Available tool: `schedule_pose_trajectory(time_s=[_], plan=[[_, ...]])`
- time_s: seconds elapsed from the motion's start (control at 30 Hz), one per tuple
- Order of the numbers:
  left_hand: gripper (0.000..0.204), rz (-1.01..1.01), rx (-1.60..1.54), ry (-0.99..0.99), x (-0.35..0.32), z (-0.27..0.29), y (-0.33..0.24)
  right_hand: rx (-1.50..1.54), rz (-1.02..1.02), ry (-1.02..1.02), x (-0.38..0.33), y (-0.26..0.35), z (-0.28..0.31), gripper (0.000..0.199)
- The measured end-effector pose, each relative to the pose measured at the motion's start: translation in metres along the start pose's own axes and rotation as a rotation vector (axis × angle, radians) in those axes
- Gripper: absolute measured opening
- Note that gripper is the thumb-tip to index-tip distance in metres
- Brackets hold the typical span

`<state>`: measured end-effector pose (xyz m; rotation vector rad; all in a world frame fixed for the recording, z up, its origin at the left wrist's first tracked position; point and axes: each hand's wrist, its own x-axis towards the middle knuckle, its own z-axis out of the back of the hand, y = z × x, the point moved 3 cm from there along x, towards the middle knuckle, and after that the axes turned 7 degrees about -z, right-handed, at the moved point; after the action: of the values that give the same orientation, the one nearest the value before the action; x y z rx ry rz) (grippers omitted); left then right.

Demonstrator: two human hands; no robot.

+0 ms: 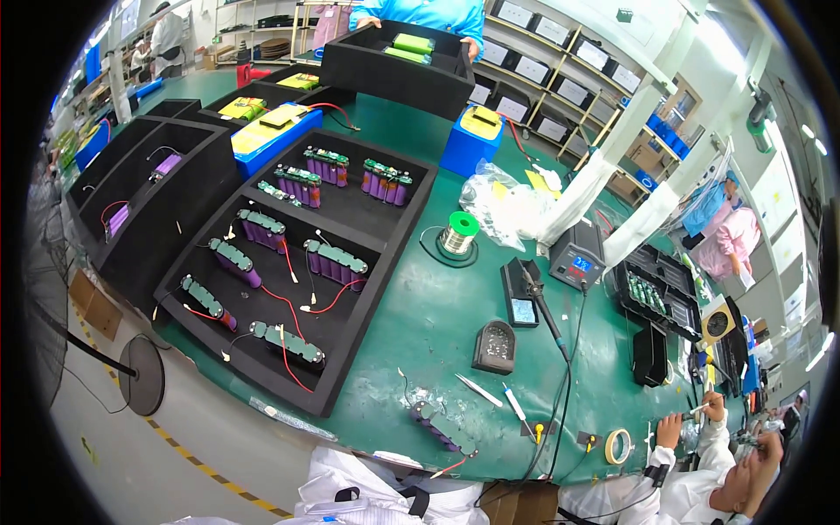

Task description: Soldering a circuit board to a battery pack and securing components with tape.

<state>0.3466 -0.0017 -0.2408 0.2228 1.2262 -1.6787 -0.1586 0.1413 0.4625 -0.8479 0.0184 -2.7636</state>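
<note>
Neither of my hands shows; only my white clothing (350, 483) appears at the lower edge. Closest to me on the green bench lies a purple battery pack (444, 430) with a green circuit board and a red wire. To its left a divided black tray (366, 328) holds several similar packs, some with loose red leads. White tweezers (479, 390) and a slim white-and-blue tool (516, 409) lie right of the lone pack. Across the bench, a person in a blue coat (429, 10) holds a black box (394, 81) with green-wrapped packs inside.
A soldering iron (544, 306), its station (577, 254), a solder spool (459, 229) and a tip-cleaner holder (495, 346) stand mid-bench. Blue-and-yellow batteries (472, 144) sit farther back. At right, a co-worker's hands (669, 430) are near a tape roll (618, 446). Cables hang over the front edge.
</note>
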Motion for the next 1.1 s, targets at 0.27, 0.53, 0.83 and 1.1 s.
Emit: schedule_pose_trajectory(time_s=[0.27,0.53,0.83,1.1], plan=[[0.033,-0.04,-0.033,0.088,0.006,-0.029,0.03,-0.143,-0.04,-0.033,-0.004,-0.462,0.003,0.019],[0.032,-0.19,0.255,0.285,0.063,-0.005,-0.05,0.255,-0.073,-0.169,0.081,-0.566,-0.169,0.023],[0.031,-0.31,0.552,0.53,0.139,-0.022,-0.163,0.221,-0.232,-0.416,0.108,-0.525,-0.377,0.018],[0.031,-0.239,0.611,0.553,0.136,-0.054,-0.206,0.312,-0.397,-0.406,0.131,-0.526,-0.521,0.021]])
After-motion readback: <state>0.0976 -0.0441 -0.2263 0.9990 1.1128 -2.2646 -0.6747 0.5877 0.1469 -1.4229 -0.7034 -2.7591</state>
